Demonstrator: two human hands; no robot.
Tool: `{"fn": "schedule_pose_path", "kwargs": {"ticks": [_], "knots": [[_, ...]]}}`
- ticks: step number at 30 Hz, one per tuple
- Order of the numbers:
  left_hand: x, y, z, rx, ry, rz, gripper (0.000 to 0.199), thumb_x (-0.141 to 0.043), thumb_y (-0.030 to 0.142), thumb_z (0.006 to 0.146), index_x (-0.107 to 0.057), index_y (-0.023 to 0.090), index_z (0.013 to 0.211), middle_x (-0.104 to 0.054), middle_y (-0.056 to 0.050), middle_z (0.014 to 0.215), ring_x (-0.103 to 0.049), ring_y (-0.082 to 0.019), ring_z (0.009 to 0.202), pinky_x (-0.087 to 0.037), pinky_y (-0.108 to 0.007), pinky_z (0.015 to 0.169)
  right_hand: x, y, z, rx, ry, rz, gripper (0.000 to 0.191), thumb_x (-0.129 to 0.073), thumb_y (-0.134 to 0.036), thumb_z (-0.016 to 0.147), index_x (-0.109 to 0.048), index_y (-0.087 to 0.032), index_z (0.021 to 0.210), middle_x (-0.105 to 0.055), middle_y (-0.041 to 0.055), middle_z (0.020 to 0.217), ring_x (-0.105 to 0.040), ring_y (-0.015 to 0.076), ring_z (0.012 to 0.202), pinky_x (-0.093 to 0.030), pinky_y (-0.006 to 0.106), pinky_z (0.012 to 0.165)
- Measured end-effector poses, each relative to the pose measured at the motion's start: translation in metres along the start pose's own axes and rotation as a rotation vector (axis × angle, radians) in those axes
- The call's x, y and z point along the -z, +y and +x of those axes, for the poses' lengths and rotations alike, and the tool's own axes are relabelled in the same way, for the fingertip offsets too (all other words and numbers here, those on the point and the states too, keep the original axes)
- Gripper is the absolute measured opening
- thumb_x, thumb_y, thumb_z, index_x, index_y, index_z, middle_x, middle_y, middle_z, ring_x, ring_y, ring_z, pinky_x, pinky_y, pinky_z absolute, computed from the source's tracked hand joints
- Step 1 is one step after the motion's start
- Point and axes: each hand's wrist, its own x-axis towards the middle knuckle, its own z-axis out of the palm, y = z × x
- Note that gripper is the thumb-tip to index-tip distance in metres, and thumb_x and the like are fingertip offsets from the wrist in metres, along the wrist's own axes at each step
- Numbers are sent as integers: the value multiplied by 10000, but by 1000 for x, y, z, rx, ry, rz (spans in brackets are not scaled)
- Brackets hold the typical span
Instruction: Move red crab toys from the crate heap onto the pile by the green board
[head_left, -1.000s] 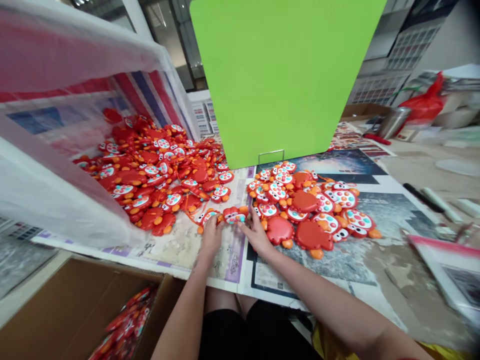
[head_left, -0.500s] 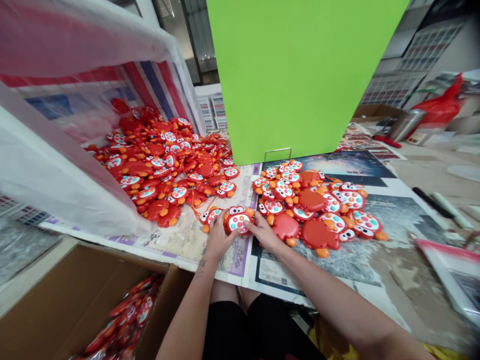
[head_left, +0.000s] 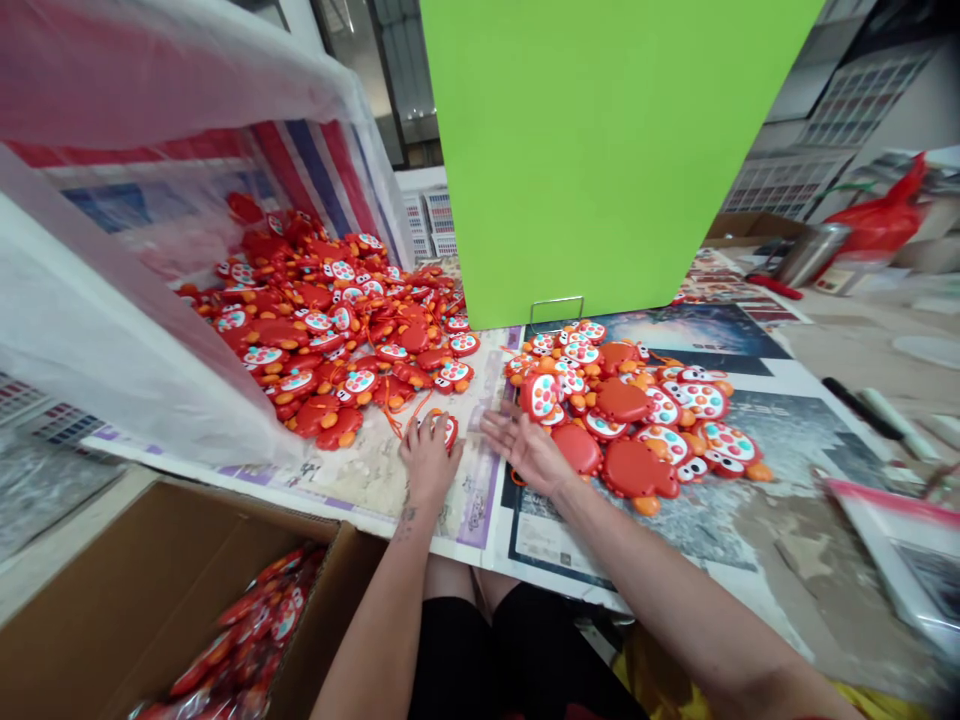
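Observation:
My left hand (head_left: 431, 455) has its fingers curled over a red crab-shaped toy (head_left: 451, 432) lying on the table, hiding most of it. My right hand (head_left: 529, 448) is open and empty, palm turned partly up and fingers spread, beside the right-hand pile. At that pile's near left edge a crab toy (head_left: 540, 397) with colored buttons on a white face leans tilted on others. Several more lie there, some with plain red backs up, such as this crab toy (head_left: 626, 468).
A large heap of crab toys (head_left: 322, 320) spills from a plastic-draped enclosure (head_left: 150, 330) at left. A green board (head_left: 615, 150) stands behind the right pile. A cardboard box (head_left: 187, 520) holding bagged red toys sits low at left. A steel cup (head_left: 814, 250) stands far right.
The crab toy held between both hands now rests on the right pile, released by my right hand. My left hand has moved left onto another crab toy.

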Motion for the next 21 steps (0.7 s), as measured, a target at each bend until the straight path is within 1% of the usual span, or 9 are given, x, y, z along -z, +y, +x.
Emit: {"fn": "schedule_pose_path", "kwargs": {"ticks": [2,4,6,8,10,13,16,18,21], "knots": [[0,0,-1,-63,-18,14,451,-599,328,835,-558,245,1277,-544,-128,1355,-388,-381,1310,-302,-593,1051,-1,8,0,-48,2,-103,593,-799,-476,682,-578,-251,1184,-625,94,1263,-625,241,1113,-445,476,1034],[2,2,-3,-171,-18,-37,442,-584,297,842,-545,236,1278,-574,-116,1307,-464,-323,1247,-359,-530,1047,-4,16,0,-56,40,-173,628,-832,-417,646,-574,-239,1190,-615,96,1262,-613,230,1119,-448,453,1029],[4,5,-7,-344,-48,-116,472,-561,276,851,-496,209,1314,-573,-116,1297,-498,-275,1218,-392,-473,1050,-7,19,0,-59,76,-193,629,-803,-437,676,-551,-239,1218,-597,91,1273,-594,228,1140,-479,428,993],[5,9,-10,-516,-83,-169,503,-531,258,865,-437,191,1354,-555,-126,1314,-495,-256,1235,-395,-458,1062,-10,17,0,-73,90,-207,632,-759,-461,722,-512,-252,1264,-584,80,1278,-598,224,1120,-523,403,927],[4,12,-12,-608,-77,-184,542,-527,271,877,-378,187,1391,-528,-141,1344,-473,-257,1270,-385,-466,1077,-11,13,-1,-79,86,-217,667,-747,-442,740,-459,-275,1318,-588,62,1259,-624,212,1057,-554,378,863],[0,12,-12,-576,10,-179,699,-602,383,851,-285,180,1441,-452,-178,1409,-413,-289,1328,-363,-487,1091,-10,10,-3,-52,65,-184,770,-772,-363,721,-382,-297,1383,-640,28,1122,-655,178,946,-566,336,825],[-2,7,-10,-434,83,-180,860,-646,497,800,-221,160,1467,-343,-219,1475,-328,-344,1378,-310,-535,1106,-10,9,-5,-33,11,-126,850,-781,-295,704,-326,-335,1421,-653,-5,1048,-659,158,906,-579,324,801],[-2,5,-9,-328,58,-220,887,-617,531,811,-178,148,1480,-326,-233,1475,-325,-357,1376,-307,-549,1099,-10,7,-7,-37,-41,-103,876,-784,-269,695,-312,-366,1427,-637,-6,1118,-658,161,925,-593,344,789],[0,5,-9,-224,-76,-302,878,-592,534,826,-161,150,1488,-404,-216,1397,-412,-339,1311,-371,-519,1057,-11,5,-8,-45,-69,-97,837,-782,-270,703,-342,-366,1409,-600,11,1234,-654,174,975,-604,357,785]]}}
